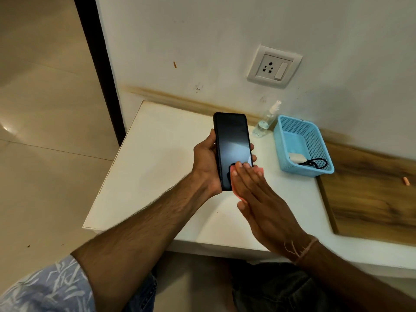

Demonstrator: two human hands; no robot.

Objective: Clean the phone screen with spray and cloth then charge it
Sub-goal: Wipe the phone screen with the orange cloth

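Dim, warm indoor light. Glare spot on the floor [7,128] at 9 o'clock; soft sheen on the phone [233,145] screen; wide-angle bending toward the edges.

white wall [202,41], beige tiled floor [45,109], white table [157,143].

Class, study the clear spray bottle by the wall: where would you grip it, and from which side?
Grip the spray bottle round its clear body, below the white pump head, coming from the front left: it stands upright, the wall is behind it and the blue basket sits close on its right.
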